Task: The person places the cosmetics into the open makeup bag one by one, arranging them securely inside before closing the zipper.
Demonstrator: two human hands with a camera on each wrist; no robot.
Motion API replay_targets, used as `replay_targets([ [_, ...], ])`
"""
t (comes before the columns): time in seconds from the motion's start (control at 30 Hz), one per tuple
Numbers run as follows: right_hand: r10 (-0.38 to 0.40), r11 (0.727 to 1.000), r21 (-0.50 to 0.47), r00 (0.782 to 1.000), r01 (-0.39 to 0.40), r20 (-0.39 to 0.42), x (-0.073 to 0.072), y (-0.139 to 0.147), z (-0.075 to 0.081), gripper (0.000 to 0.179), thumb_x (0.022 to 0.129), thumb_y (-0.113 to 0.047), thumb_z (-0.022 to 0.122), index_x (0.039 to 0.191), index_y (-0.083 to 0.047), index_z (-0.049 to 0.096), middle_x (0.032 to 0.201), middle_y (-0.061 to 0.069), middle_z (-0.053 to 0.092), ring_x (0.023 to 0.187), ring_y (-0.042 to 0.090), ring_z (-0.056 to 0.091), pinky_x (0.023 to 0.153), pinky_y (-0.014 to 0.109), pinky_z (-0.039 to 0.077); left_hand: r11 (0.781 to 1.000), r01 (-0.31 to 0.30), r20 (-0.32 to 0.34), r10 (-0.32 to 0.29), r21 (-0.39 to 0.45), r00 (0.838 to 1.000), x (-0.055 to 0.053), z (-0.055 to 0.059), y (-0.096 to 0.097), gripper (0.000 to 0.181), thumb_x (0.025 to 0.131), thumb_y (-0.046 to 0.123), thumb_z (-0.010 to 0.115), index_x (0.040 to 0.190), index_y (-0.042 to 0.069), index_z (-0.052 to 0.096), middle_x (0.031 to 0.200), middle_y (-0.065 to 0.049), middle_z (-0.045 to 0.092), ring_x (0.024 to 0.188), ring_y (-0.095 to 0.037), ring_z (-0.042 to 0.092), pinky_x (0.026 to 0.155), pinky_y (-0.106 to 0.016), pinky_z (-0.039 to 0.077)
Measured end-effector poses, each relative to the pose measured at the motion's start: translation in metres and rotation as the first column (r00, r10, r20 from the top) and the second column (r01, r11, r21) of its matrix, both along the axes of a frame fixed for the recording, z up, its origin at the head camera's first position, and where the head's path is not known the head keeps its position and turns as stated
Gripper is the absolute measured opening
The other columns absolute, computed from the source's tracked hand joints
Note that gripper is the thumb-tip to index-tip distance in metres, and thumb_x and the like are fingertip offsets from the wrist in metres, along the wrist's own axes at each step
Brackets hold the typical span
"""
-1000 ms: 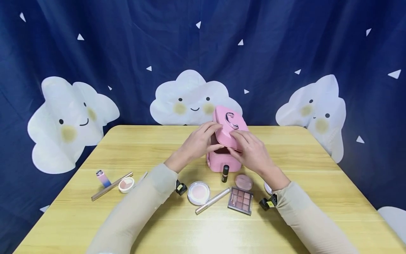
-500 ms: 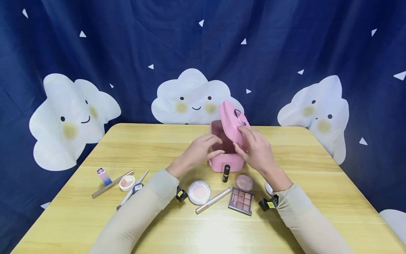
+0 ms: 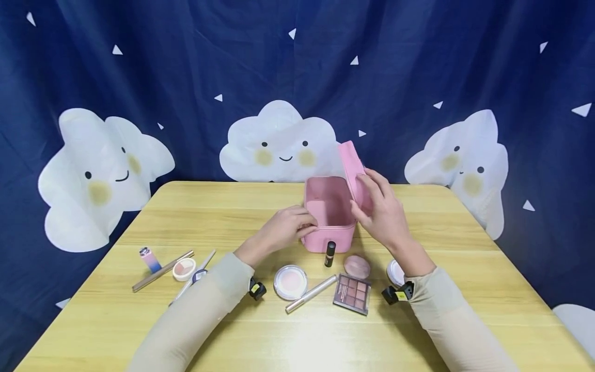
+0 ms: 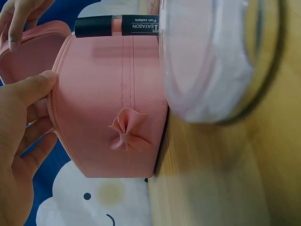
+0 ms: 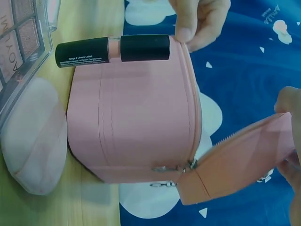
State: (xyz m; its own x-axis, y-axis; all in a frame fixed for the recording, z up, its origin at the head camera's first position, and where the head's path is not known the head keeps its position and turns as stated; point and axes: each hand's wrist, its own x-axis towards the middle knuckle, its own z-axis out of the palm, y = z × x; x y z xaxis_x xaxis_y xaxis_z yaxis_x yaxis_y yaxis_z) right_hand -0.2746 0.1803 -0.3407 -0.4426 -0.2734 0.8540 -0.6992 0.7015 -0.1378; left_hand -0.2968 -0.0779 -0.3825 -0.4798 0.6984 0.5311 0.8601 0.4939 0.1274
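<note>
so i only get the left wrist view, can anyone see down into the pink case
Observer: Yes, the head view looks through the open top of the pink case onto its pink inner walls.
Operator: ok and on the side where it swings open, anything metal there
Observer: Yes, the right wrist view shows what looks like a metal zip pull, near the corner where the lid meets the body.
Operator: and any makeup out of my shot
Observer: Yes, in the head view a makeup palette lies just right of a silver pen.
</note>
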Motion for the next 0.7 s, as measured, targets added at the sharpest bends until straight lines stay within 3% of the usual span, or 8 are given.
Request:
replay_targets([
  [0.27,0.006,0.999,-0.039,1.000,-0.005,0.014,0.000,0.006,0.000,0.061,0.078,-0.016,0.074,0.134,-0.007,0.053,0.141,0.015,0.048,0.113,0.036,0.057,0.078,0.055,0.053,1.000,0.027,-0.016,-0.027,0.008,1.000,0.009,0.002,-0.015,0.006,0.090,0.019,0.072,0.092,0.014,0.073,0.091,0.004,0.068,0.085,-0.011,0.060,0.077,-0.024,0.051],
  [0.7,0.018,0.999,-0.050,0.999,-0.016,0.051,0.000,0.007,0.000,0.061,0.078,-0.021,0.076,0.134,-0.006,0.055,0.139,0.016,0.050,0.117,0.034,0.056,0.084,0.056,0.050,0.999,0.027,-0.014,-0.027,-0.023,1.000,0.015,0.005,-0.040,0.005,0.090,0.017,0.072,0.094,0.013,0.073,0.091,0.005,0.067,0.086,-0.011,0.061,0.080,-0.027,0.052],
])
